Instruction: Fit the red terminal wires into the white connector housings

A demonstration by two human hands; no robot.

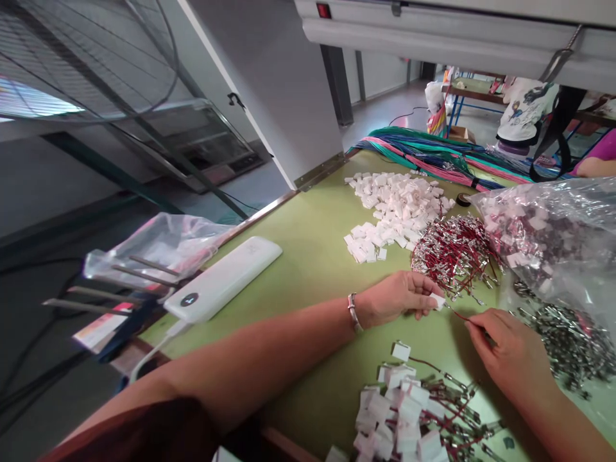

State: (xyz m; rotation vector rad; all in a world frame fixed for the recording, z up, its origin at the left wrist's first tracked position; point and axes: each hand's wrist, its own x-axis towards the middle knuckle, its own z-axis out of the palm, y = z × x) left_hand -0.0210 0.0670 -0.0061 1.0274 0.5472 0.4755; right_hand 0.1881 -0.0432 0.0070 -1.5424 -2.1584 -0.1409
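Between thumb and fingers, my left hand pinches a small white plastic connector housing. My right hand pinches a short red wire, whose metal terminal end meets the housing; how deep it sits inside I cannot tell. Just beyond my hands lies a heap of red wires with metal terminals. Behind it spreads a pile of loose white housings. Nearest my body is a pile of white housings with red wires attached.
A clear plastic bag of white parts and a heap of small metal parts lie at right. A white power bank with a cable sits at the table's left edge. Bundled cables run along the back. A person is farther off.
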